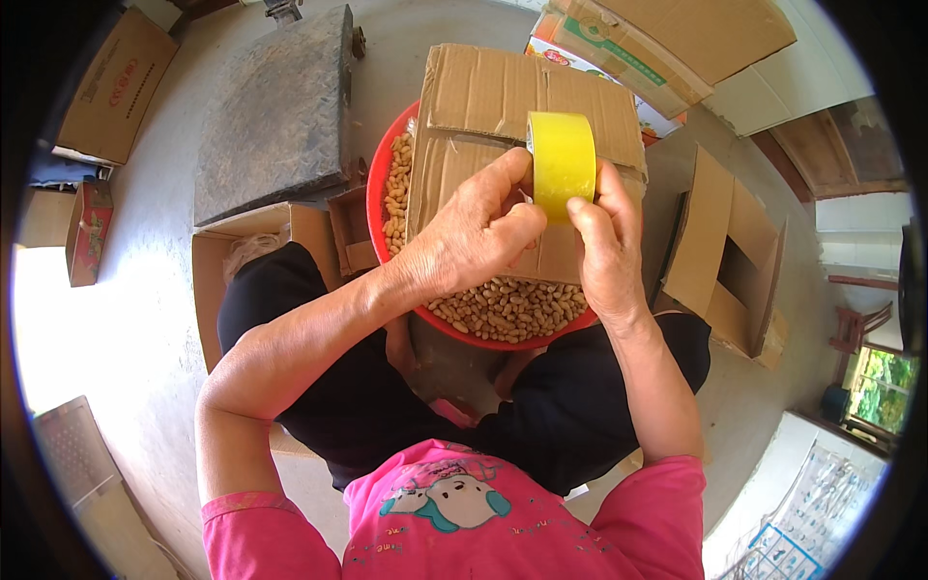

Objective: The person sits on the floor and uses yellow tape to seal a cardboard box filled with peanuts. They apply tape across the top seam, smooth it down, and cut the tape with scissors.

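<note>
A roll of yellow packing tape is held upright above a cardboard box. My right hand grips its right side, the thumb on the tape's face and the fingers behind the edge. At the roll's left edge, my left hand has its index finger and thumb curled against the tape, with a small pale scrap between them. The box has closed flaps and sits on a red plastic basin. Unshelled peanuts fill the basin around the box. Behind my hands, part of the box is hidden.
A dark metal platform scale stands at the far left. Beside my left knee is an open cardboard box holding clear plastic. Another open carton lies to the right. Stacked cartons stand at the far right, and a printed carton at far left.
</note>
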